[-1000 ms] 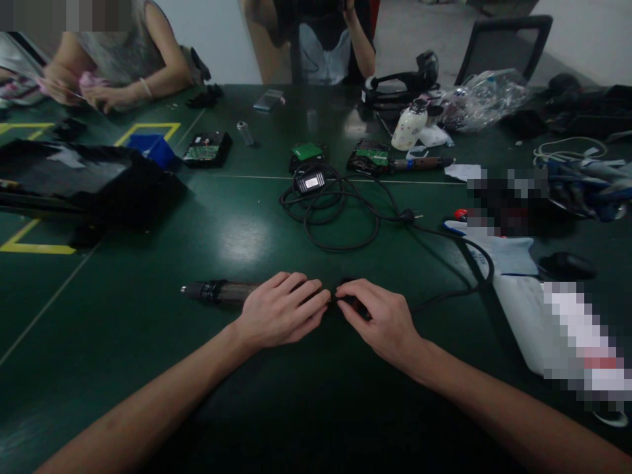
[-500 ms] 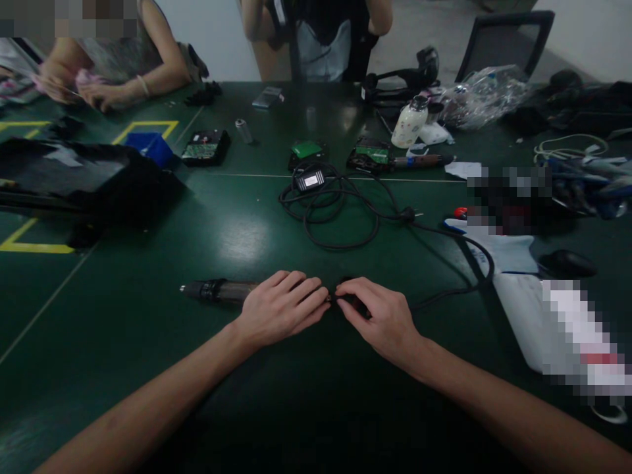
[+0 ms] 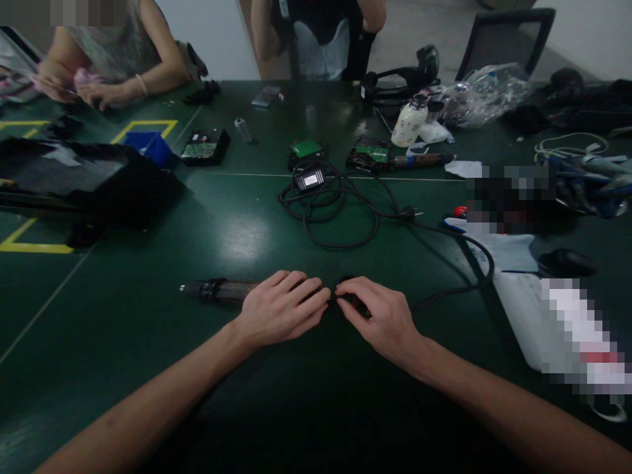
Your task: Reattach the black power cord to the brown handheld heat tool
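Observation:
An electric screwdriver (image 3: 222, 290) lies on the green table, its metal tip pointing left. My left hand (image 3: 281, 306) is wrapped over its rear half and hides most of the handle. Close by on the right, my right hand (image 3: 378, 313) pinches the dark end of a power cable (image 3: 454, 289) at the tool's tail. The fingers cover the join, so whether the plug sits in the tool cannot be seen. From that hand the cable loops right and back to a coil with an adapter (image 3: 310, 180) and a mains plug (image 3: 409, 212).
Farther back lie hard drives (image 3: 205, 146), a second screwdriver (image 3: 424, 160) and a patterned bottle (image 3: 409, 125). A black tray (image 3: 74, 171) and a blue bin (image 3: 148, 148) stand left. White gloves (image 3: 513, 250) and a mouse (image 3: 567, 262) are right. Two people (image 3: 320, 46) are across the table.
My hands stay almost in place, the left fingertips a touch closer to the right ones. The people across the table shift slightly.

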Action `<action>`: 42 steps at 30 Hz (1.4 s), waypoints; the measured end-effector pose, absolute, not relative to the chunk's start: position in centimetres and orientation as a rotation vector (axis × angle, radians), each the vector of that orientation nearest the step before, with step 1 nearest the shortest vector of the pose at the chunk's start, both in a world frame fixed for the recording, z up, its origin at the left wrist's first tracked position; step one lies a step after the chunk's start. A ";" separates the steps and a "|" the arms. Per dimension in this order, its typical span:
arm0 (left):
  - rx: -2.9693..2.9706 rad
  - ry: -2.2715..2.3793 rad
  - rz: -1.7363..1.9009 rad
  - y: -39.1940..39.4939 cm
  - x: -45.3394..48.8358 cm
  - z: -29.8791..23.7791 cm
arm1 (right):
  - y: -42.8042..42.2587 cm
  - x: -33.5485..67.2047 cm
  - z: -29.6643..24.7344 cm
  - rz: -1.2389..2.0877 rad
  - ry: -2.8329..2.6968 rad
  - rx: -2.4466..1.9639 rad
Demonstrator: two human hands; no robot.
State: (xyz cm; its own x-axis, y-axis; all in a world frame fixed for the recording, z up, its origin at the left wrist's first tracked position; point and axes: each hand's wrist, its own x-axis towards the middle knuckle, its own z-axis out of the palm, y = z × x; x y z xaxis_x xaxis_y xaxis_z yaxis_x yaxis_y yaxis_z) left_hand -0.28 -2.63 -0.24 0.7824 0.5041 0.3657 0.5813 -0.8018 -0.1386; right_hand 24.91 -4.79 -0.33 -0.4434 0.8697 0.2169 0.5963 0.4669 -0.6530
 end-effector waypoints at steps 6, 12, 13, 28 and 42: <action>-2.727 -0.871 -0.429 -2.6 -0.3 -0.3 | -4.8 24.9 -0.3 0.662 -2.179 -1.203; -2.739 -0.860 -0.425 -2.6 -0.1 -0.1 | -4.7 24.9 -0.3 0.673 -2.185 -1.209; -2.734 -0.872 -0.429 -2.6 -0.1 -0.1 | -4.7 24.9 -0.3 0.674 -2.188 -1.207; -2.712 -0.886 -0.434 -2.7 -0.1 0.0 | -4.8 24.9 -0.3 0.675 -2.182 -1.205; -2.745 -0.872 -0.431 -2.7 -0.2 0.0 | -4.8 24.8 -0.4 0.664 -2.167 -1.208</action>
